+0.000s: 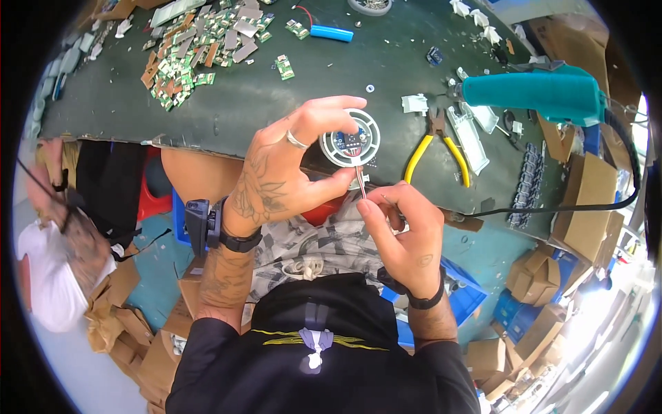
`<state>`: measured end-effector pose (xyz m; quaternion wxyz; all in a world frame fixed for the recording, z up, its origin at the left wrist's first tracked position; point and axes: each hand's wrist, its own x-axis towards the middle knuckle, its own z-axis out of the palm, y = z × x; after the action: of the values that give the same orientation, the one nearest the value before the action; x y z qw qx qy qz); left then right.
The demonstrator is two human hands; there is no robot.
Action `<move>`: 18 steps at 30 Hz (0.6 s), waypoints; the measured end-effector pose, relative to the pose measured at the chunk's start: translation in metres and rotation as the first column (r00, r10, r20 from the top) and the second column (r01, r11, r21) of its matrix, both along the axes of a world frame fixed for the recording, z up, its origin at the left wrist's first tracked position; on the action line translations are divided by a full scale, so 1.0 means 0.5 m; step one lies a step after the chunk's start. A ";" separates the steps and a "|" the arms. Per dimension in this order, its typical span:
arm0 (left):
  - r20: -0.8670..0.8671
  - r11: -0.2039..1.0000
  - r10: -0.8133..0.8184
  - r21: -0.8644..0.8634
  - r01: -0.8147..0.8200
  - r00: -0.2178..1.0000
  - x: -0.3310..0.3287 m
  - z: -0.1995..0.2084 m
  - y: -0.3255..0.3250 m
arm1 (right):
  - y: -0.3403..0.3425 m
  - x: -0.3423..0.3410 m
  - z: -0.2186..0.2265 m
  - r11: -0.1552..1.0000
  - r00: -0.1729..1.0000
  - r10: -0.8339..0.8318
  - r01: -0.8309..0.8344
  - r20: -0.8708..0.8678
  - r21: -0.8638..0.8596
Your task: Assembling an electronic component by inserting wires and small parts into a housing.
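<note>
A round white plastic ring housing (373, 132) with a small blue circuit board (352, 141) in its middle is gripped by my left hand (289, 159), thumb below and fingers on top. Thin wires (360, 181) come out of the housing's near side. My right hand (405, 231) pinches these wires between thumb and forefinger, just below the housing. Both hands are over the table's near edge. To the right of them lie yellow-handled pliers (437, 148), jaws pointing away from me.
A teal power tool (531, 93) lies at right, its black cable (565, 208) curving along the table edge. Many small green boards (183, 72) are heaped at far left, near a blue cylindrical battery (332, 33). Another person (62, 255) sits at left. Cardboard boxes (583, 200) stand at right.
</note>
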<state>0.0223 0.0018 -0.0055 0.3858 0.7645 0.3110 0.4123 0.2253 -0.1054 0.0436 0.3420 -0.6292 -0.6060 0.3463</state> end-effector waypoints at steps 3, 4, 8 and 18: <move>-0.022 0.997 0.008 0.080 -0.007 1.000 -0.002 -0.002 -0.002 | 0.001 0.003 0.007 1.000 1.000 0.007 -0.007 0.008 0.008; 0.006 0.997 0.018 0.077 -0.019 1.000 -0.001 -0.006 -0.005 | 0.001 0.004 0.008 1.000 1.000 0.007 -0.007 0.006 0.014; 0.002 0.995 0.012 0.099 -0.012 1.000 -0.001 -0.012 -0.005 | -0.002 0.007 0.010 1.000 0.999 0.023 -0.024 -0.026 -0.015; -0.066 0.968 0.125 0.225 -0.108 0.990 0.007 -0.001 -0.004 | -0.010 0.022 0.003 0.981 0.961 -0.077 0.024 -0.267 -0.194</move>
<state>0.0258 -0.0004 -0.0062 0.2608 0.7988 0.3226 0.4356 0.2363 -0.1106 0.0450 0.3699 -0.6203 -0.5012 0.4766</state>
